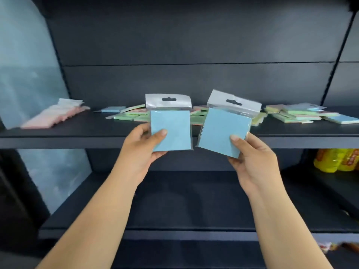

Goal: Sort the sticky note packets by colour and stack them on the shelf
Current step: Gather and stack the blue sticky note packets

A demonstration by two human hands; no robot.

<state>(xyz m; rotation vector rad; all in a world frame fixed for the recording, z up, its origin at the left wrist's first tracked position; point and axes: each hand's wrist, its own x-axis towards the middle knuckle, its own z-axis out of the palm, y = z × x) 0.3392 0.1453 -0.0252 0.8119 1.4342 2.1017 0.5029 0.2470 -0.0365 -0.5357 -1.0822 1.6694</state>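
Dark shelf (77,135): pink stack (56,115) sorted at its left end. Left hand (143,144) pinches one blue packet (171,129), right hand (250,152) another (221,129) — mixed piles (303,114) toward the right edge remain unsorted.

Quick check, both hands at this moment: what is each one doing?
Left hand: grips an upright blue packet, thumb on its front.
Right hand: grips a tilted blue packet, thumb on its front.
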